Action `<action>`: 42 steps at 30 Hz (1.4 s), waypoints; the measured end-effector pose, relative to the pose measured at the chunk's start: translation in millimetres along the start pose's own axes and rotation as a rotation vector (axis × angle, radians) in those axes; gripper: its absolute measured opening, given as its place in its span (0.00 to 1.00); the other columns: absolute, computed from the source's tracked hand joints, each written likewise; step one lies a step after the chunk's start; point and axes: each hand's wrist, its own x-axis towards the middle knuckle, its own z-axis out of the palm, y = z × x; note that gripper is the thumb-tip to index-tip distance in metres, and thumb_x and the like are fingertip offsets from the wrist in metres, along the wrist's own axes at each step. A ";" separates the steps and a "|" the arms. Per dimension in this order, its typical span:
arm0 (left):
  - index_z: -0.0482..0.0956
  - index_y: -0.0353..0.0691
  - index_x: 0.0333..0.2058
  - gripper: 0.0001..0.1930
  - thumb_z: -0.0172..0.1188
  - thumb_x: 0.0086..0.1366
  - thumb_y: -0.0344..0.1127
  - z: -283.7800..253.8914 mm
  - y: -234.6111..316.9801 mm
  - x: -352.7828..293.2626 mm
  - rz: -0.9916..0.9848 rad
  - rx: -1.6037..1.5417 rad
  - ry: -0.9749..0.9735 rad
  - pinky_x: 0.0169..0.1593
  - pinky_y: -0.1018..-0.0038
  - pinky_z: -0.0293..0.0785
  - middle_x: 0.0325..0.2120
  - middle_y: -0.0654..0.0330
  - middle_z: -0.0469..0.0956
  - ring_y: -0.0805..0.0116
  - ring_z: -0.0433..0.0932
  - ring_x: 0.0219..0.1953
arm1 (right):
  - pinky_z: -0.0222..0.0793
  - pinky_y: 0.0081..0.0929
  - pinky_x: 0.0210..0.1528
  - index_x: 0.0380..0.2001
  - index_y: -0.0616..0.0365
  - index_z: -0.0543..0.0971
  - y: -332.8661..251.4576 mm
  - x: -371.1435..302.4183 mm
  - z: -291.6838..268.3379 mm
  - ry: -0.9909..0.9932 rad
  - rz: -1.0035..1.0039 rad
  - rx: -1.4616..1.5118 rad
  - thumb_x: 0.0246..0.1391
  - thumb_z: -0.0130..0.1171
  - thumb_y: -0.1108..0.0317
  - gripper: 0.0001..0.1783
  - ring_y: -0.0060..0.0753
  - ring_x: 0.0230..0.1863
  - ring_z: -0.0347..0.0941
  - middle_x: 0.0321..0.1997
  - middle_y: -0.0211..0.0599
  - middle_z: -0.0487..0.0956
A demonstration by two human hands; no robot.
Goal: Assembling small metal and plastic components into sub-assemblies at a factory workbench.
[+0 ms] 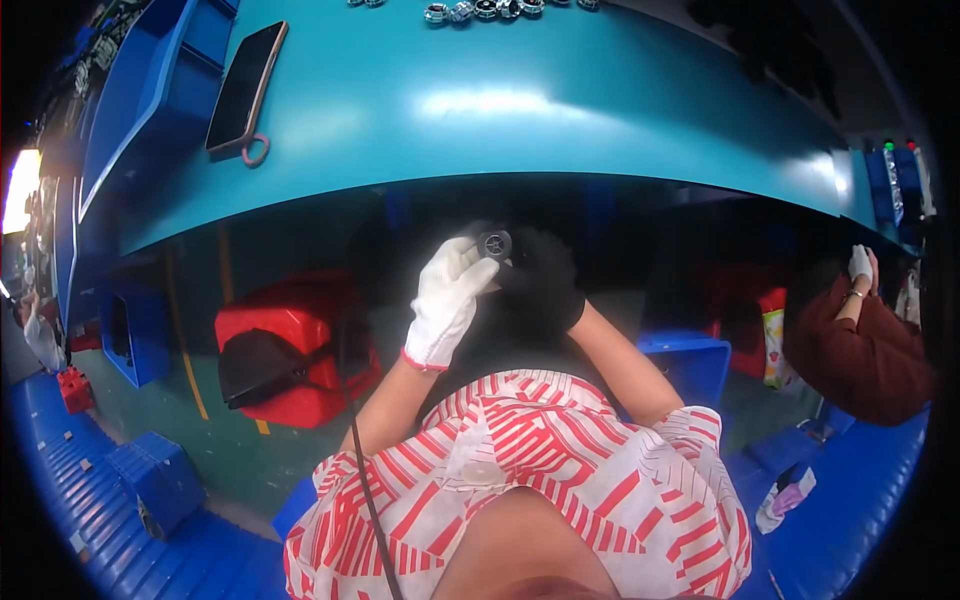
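Observation:
A small round dark part with a spoked, silvery face [494, 244] is held just below the table's front edge. My left hand [446, 302], in a white glove with a pink cuff, pinches it from the left with thumb and fingers. My right hand [548, 280], in a black glove, is close against the part's right side. Its fingers blend into the dark background, so their grip is hidden.
On the teal table [350, 130] lie a phone [246, 88] with a pink ring and several round metal parts [485, 10]. A blue bin [150, 90] stands at left. Below are a red stool [290, 350] bearing a black bag [262, 368] and a blue crate [690, 365]. Another person [860, 340] sits at right.

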 end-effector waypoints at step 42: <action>0.68 0.29 0.50 0.20 0.58 0.61 0.32 -15.8 -34.8 7.0 -0.163 -0.065 -0.027 0.38 0.72 0.79 0.38 0.52 0.79 0.67 0.79 0.41 | 0.66 0.17 0.30 0.47 0.57 0.77 21.3 -22.3 -8.3 -0.442 0.651 0.646 0.59 0.54 0.61 0.16 0.16 0.26 0.70 0.28 0.29 0.78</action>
